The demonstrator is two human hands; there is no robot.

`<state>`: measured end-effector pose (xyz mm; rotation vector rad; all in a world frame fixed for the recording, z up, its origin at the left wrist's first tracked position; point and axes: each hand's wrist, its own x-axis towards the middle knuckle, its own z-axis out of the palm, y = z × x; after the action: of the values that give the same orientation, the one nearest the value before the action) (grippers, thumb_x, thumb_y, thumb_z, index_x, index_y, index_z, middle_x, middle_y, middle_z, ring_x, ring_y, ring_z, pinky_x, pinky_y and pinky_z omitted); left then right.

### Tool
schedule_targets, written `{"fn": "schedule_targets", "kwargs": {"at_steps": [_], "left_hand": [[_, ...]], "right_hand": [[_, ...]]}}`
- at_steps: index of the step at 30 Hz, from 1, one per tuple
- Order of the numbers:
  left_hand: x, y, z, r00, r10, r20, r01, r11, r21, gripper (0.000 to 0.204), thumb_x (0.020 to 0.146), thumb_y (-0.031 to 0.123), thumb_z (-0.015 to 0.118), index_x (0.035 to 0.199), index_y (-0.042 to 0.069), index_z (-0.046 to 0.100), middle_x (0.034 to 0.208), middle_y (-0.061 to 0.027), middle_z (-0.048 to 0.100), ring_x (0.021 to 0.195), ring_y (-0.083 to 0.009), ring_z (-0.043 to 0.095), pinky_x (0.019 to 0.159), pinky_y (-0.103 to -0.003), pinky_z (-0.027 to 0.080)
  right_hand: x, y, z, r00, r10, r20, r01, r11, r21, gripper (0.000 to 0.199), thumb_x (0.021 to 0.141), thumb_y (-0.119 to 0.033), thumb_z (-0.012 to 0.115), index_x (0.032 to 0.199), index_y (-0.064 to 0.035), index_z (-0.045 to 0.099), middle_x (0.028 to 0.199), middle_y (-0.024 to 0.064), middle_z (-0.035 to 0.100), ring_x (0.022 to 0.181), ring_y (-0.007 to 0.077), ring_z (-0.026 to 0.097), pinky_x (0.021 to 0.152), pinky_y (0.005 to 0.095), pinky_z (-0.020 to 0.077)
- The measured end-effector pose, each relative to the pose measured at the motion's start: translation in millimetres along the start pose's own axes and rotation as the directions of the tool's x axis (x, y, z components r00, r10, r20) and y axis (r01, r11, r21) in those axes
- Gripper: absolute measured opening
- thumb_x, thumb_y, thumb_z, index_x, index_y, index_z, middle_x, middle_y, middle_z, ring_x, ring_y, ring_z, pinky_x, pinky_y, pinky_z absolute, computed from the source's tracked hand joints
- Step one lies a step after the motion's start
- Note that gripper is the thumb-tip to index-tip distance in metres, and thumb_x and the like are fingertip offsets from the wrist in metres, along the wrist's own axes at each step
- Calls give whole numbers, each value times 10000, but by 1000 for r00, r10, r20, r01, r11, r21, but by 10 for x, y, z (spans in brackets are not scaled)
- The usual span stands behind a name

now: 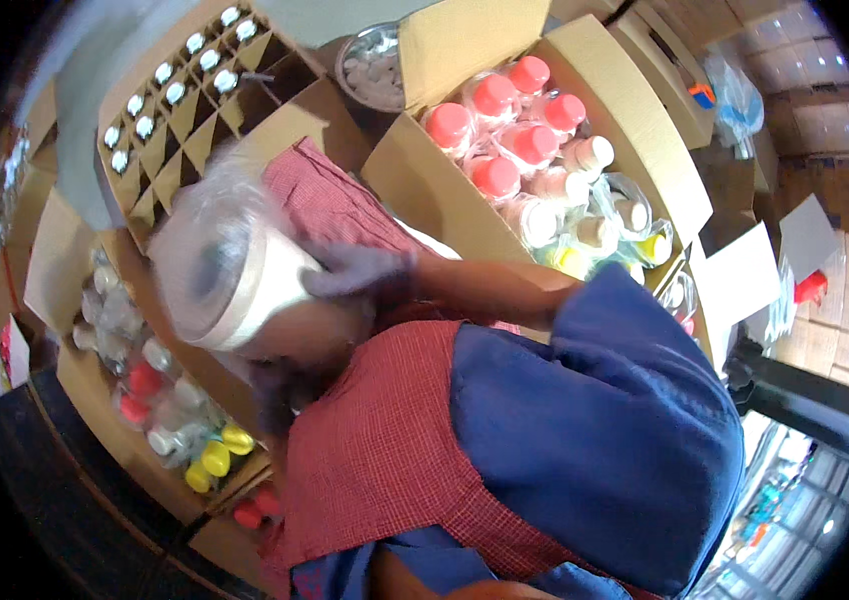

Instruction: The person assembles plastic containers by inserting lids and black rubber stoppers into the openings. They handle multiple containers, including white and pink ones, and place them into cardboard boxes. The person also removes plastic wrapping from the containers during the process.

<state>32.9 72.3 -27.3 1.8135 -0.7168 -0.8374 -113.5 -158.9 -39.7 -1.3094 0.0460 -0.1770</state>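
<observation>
Neither of my hands can be made out. Another person fills the middle, in a blue shirt (595, 430) and a red checked apron (385, 420). This person's blurred head carries a clear hair net (195, 220) and a wide white band (270, 280). A grey-gloved hand (355, 272) of that person touches the band. A second dark gloved hand (273, 400) is partly hidden below the head. Bare skin (490, 590) shows at the lower edge between blue cloth; whose arm it is, I cannot tell.
An open carton (645, 150) holds wrapped bottles with red, white and yellow caps. A divided carton (295, 75) has several white-topped bottles. At left, another carton (95, 390) contains mixed bottles. A metal bowl (345, 75) stands behind; a dark bar (815, 405) crosses at right.
</observation>
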Motion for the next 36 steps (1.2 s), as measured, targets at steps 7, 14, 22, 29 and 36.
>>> {"fn": "schedule_targets", "kwargs": {"at_steps": [7, 14, 22, 29, 36], "left_hand": [[203, 218, 512, 960, 49, 277, -68, 996, 59, 391, 851, 213, 630, 1187, 20, 576, 1210, -123, 595, 1133, -215, 552, 968, -341, 431], [782, 785, 1288, 827, 142, 544, -232, 968, 101, 457, 891, 288, 600, 1246, 7, 539, 1247, -143, 577, 1161, -235, 542, 993, -337, 413], [2092, 876, 3394, 566, 457, 686, -758, 615, 216, 558, 912, 486, 547, 1201, 10, 575, 1149, -178, 628, 1068, -291, 605, 906, -368, 464], [2158, 643, 4794, 570, -93, 816, -821, -83, 564, 604, 747, 666, 585, 1020, 143, 711, 1032, -82, 693, 1001, -273, 625, 972, -681, 228], [2279, 317, 4374, 636, -107, 764, -771, -44, 635, 591, 778, 605, 564, 1093, 119, 681, 1292, -96, 581, 1179, -266, 538, 1032, -657, 165]], "right_hand": [[-620, -1142, 90, 987, 5, -162, -106, 773, -625, 625, 874, -495, 581, 1269, -23, 472, 1303, 186, 466, 1256, 316, 419, 1050, 455, 314], [-1312, -504, -680, 680, -731, -64, -85, 8, -996, 338, 720, -269, 652, 922, -12, 568, 1120, 160, 552, 1145, 351, 499, 991, 494, 384], [-3463, -177, -870, 130, -381, -915, -596, 708, -379, 233, 737, -7, 609, 970, 1, 620, 911, 119, 648, 860, 255, 614, 762, 364, 490], [-4353, 162, -661, -431, -481, -764, -688, 723, -67, 268, 829, -88, 652, 1069, 24, 608, 996, 79, 646, 889, 170, 588, 832, 325, 477], [-4160, -60, -1038, -490, -310, -815, -516, 856, -16, 173, 859, -109, 601, 953, 30, 640, 901, 64, 652, 801, 129, 559, 717, 295, 465]]}}
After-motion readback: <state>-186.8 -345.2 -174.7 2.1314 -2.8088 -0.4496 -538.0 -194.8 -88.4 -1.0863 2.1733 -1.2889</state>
